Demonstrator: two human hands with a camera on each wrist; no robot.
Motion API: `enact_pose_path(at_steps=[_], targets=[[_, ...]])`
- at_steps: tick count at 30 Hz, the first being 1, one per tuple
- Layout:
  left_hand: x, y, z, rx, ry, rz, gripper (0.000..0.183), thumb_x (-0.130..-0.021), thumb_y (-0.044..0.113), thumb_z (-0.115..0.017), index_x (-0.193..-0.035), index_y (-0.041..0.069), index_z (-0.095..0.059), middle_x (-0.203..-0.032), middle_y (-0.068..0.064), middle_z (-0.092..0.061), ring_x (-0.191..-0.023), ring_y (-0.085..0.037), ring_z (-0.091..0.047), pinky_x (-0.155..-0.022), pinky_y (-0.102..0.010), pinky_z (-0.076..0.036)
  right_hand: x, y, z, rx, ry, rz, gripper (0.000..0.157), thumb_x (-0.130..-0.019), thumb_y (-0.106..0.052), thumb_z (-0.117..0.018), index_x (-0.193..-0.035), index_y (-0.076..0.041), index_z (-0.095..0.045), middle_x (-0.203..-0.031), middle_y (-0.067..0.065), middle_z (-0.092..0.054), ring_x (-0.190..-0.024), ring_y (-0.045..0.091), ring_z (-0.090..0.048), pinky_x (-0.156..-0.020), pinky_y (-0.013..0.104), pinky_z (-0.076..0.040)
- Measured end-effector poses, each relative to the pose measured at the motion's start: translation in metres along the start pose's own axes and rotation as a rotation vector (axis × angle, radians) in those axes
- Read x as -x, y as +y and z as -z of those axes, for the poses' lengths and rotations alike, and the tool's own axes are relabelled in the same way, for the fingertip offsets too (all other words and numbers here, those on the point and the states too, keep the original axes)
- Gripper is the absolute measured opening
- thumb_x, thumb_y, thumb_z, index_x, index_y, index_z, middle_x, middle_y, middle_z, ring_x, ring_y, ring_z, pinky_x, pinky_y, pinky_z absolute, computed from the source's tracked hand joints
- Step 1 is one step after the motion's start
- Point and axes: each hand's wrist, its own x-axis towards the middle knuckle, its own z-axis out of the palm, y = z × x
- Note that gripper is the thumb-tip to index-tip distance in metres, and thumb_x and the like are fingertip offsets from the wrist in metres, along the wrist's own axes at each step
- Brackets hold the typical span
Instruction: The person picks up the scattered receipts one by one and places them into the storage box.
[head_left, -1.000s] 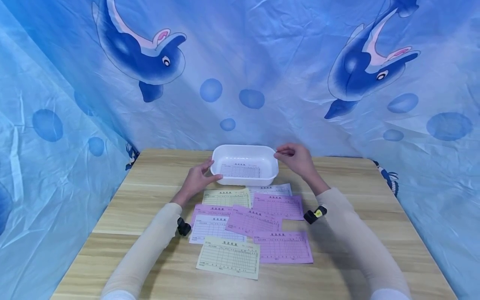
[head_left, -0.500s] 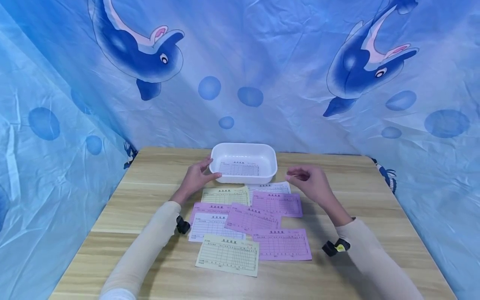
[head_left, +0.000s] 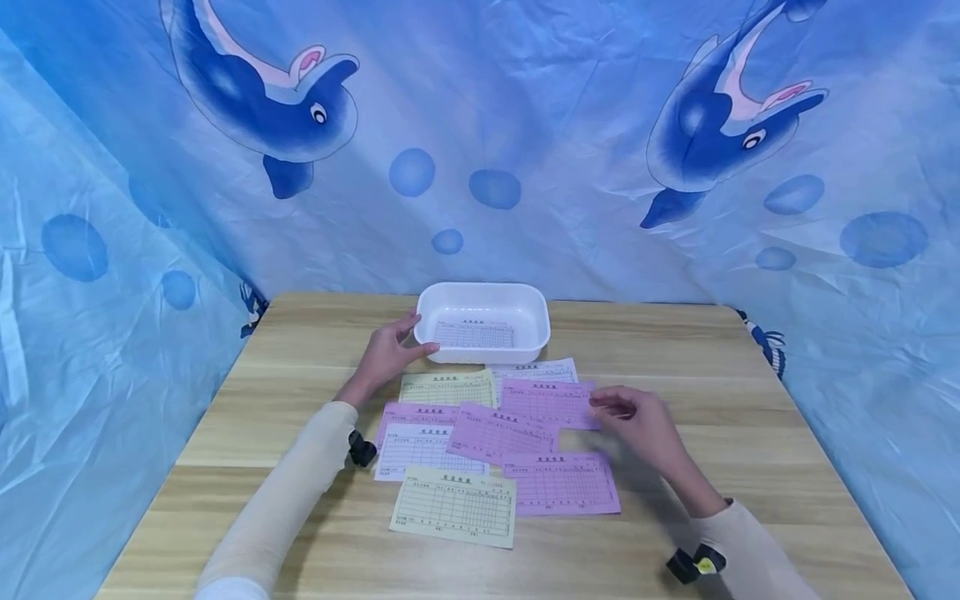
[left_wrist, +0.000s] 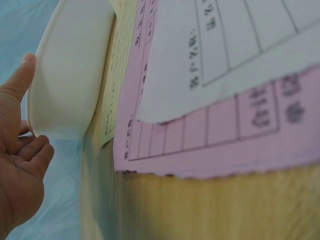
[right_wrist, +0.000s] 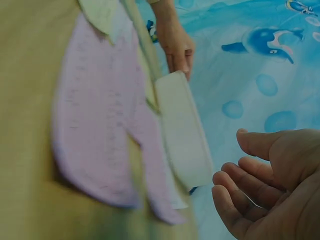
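My left hand [head_left: 387, 355] holds the near left corner of a white plastic tray [head_left: 482, 356], with the thumb at the front rim and the fingers at the left side. In the left wrist view, fingertips of that hand [left_wrist: 22, 155] touch the tray's outer wall [left_wrist: 72, 75]. A white receipt slip [head_left: 472, 335] lies inside the tray. The right hand [head_left: 637, 421] hovers at the right edge of a pink receipt slip [head_left: 547, 402]. Its fingers are loosely bent with nothing between them, as the right wrist view shows of the hand [right_wrist: 270, 180].
Several slips overlap on the wooden table [head_left: 300, 517]: a yellow one [head_left: 453, 508] nearest, a pink one [head_left: 562, 485] beside it, a white one [head_left: 420, 450] at left and another pink one [head_left: 502, 433] in the middle. A blue dolphin-print cloth [head_left: 585, 183] hangs behind the table.
My right hand has moved from the tray's right rim down and toward me, to the right edge of the pink slip. The left hand stays at the tray.
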Motion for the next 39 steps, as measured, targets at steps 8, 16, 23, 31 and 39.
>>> enact_pose_path(at_steps=[8, 16, 23, 31, 39], targets=[[0.003, -0.001, 0.000, 0.007, 0.008, 0.006, 0.098, -0.080, 0.051, -0.084, -0.154, 0.003, -0.041, -0.167, -0.011, -0.029, -0.150, -0.034, -0.034, -0.121, -0.045, -0.037, 0.032, 0.025, -0.007, -0.019, -0.006, -0.070, 0.036, -0.087, -0.015, -0.082, -0.118, -0.002, -0.073, -0.100, 0.006, -0.077, -0.086, 0.016, -0.071, -0.075, 0.021, -0.060], [0.001, -0.002, 0.001, 0.016, 0.006, -0.002, 0.097, -0.081, 0.049, -0.084, -0.154, 0.003, -0.040, -0.167, -0.011, -0.028, -0.150, -0.033, -0.034, -0.121, -0.044, -0.037, 0.045, 0.038, -0.014, 0.015, -0.014, -0.113, 0.042, -0.081, -0.014, -0.087, -0.119, -0.004, -0.073, -0.106, 0.008, -0.077, -0.083, 0.014, -0.070, -0.073, 0.021, -0.059], [0.001, -0.001, 0.001, 0.013, 0.002, -0.011, 0.095, -0.081, 0.044, -0.085, -0.154, 0.002, -0.040, -0.167, -0.011, -0.028, -0.150, -0.032, -0.033, -0.120, -0.042, -0.038, 0.048, 0.043, -0.020, 0.062, -0.023, -0.123, 0.052, -0.074, -0.021, -0.093, -0.120, -0.008, -0.073, -0.094, -0.001, -0.073, -0.081, 0.011, -0.065, -0.071, 0.021, -0.057], [0.002, -0.002, 0.001, 0.006, 0.005, -0.008, 0.094, -0.082, 0.044, -0.085, -0.154, 0.003, -0.040, -0.167, -0.012, -0.028, -0.151, -0.031, -0.033, -0.121, -0.042, -0.038, 0.050, 0.042, -0.026, 0.113, -0.014, -0.082, 0.051, -0.070, -0.013, -0.093, -0.117, -0.006, -0.073, -0.085, -0.003, -0.066, -0.078, 0.010, -0.058, -0.069, 0.021, -0.052], [0.002, -0.001, 0.001, 0.000, 0.001, -0.013, 0.094, -0.083, 0.047, -0.084, -0.154, 0.002, -0.040, -0.167, -0.009, -0.028, -0.150, -0.032, -0.034, -0.121, -0.043, -0.038, 0.049, 0.043, -0.028, 0.071, -0.048, -0.111, 0.045, -0.071, -0.007, -0.091, -0.112, -0.005, -0.073, -0.082, -0.002, -0.063, -0.071, 0.009, -0.055, -0.060, 0.019, -0.050]])
